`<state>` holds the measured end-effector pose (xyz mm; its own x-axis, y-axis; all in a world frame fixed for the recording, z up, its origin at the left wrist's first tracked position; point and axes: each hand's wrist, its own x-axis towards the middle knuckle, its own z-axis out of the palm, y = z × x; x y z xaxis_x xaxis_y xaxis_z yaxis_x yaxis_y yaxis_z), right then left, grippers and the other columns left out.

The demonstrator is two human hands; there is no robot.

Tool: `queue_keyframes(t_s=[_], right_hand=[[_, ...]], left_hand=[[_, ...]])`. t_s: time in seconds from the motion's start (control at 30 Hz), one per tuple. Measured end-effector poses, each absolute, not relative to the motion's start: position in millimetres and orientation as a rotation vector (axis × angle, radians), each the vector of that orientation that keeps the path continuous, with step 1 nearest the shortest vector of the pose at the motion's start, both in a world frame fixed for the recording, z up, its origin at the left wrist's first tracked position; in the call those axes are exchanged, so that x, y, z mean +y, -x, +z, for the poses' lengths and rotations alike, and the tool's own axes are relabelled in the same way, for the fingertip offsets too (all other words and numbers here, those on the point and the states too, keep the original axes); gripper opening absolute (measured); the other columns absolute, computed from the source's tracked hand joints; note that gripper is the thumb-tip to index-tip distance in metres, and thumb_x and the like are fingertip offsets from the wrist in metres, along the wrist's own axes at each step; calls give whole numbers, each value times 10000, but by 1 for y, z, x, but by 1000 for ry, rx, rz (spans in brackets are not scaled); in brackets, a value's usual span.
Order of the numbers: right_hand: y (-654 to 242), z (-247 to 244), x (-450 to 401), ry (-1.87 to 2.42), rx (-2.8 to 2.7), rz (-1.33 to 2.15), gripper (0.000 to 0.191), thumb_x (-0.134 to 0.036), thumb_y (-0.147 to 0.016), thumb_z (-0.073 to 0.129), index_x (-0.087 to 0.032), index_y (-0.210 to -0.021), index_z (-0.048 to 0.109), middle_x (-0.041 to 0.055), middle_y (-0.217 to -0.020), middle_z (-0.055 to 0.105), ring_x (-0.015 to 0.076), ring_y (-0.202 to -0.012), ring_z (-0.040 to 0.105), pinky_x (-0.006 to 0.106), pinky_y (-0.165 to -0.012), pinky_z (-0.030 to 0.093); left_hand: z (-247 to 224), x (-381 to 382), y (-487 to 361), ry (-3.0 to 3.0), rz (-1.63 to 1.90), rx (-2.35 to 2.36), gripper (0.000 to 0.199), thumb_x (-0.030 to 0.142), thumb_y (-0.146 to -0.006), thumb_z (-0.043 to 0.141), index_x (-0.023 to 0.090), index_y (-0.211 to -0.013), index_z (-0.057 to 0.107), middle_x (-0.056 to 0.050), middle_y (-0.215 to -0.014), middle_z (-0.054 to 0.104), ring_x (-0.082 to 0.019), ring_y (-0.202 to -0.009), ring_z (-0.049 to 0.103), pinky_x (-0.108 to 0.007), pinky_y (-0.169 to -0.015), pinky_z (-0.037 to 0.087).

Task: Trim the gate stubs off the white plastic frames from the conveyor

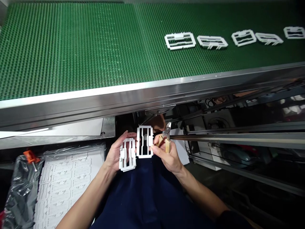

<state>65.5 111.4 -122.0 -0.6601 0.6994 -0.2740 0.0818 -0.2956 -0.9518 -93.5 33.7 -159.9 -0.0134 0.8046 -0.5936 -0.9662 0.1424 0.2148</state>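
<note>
My left hand is closed around a white plastic frame, which tilts slightly in front of my body. Right beside it, a second white plastic frame stands upright between both hands. My right hand pinches that second frame at its right edge. The same hand also carries side cutters with yellowish handles, their metal jaws pointing up and away from the frame. Part of the left fingers is hidden behind the frames.
Ahead runs a green conveyor belt with a metal edge rail. Several white frames lie on its right half. At lower left, a box of stacked white parts has plastic lining and an orange-handled tool beside it. Metal bars cross the right side.
</note>
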Motion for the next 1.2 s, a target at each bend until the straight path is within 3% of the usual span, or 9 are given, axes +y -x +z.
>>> queue_keyframes(t_s=[0.2,0.47,0.57,0.7,0.8,0.93,1.07,1.2], right_hand=[[-70,-121,117,1005,-1518,2016,187,-321,-766,637,-203,-840,511,-16,-668,516,125,-615,507,261,-589,385],[-54,-125,104,1005,-1649,2198,170,-306,-774,608,-191,-791,484,-16,-665,533,113,-602,499,247,-600,405],[-44,-133,99,1138,-1963,1945,148,-301,-766,596,-192,-764,496,-20,-668,542,116,-597,505,238,-588,401],[-36,-139,94,1204,-2265,1595,183,-360,-763,602,-215,-856,541,11,-752,618,170,-687,577,266,-632,414],[-26,-142,94,1223,-2196,1790,265,-416,-746,616,-199,-883,551,57,-799,646,219,-732,611,313,-663,459],[-3,-150,93,1198,-1946,2141,450,-489,-696,643,-154,-986,562,112,-926,660,276,-886,622,366,-789,481],[22,-171,83,1233,-1920,2027,559,-552,-610,666,-138,-977,589,136,-931,664,328,-917,616,421,-842,462],[42,-202,66,1323,-2105,1710,547,-541,-578,675,-155,-960,609,163,-997,643,367,-1013,570,453,-916,417]], left_hand=[[-166,35,95,234,1442,647,334,393,-887,460,109,-918,632,-91,-741,670,-177,-574,646,-291,-560,560],[-167,38,92,317,1467,668,313,400,-875,485,125,-924,625,-96,-782,682,-228,-672,672,-342,-602,569],[-171,36,93,322,1510,606,314,413,-847,533,131,-952,622,-88,-806,676,-221,-702,666,-342,-643,561],[-174,31,90,369,1578,606,157,272,-815,588,134,-871,636,-59,-725,659,-165,-627,642,-262,-622,530],[-172,31,88,372,1643,637,189,306,-807,579,127,-778,635,-54,-641,622,-162,-533,607,-256,-526,497],[-168,33,99,403,1791,683,228,365,-774,615,144,-825,637,-50,-689,625,-162,-511,591,-264,-506,469],[-168,10,107,568,1970,788,348,508,-766,599,206,-933,643,-60,-809,664,-208,-724,641,-285,-629,495],[-193,-32,95,680,1990,1099,323,429,-682,720,256,-949,668,-53,-967,679,-230,-972,605,-256,-686,478]])
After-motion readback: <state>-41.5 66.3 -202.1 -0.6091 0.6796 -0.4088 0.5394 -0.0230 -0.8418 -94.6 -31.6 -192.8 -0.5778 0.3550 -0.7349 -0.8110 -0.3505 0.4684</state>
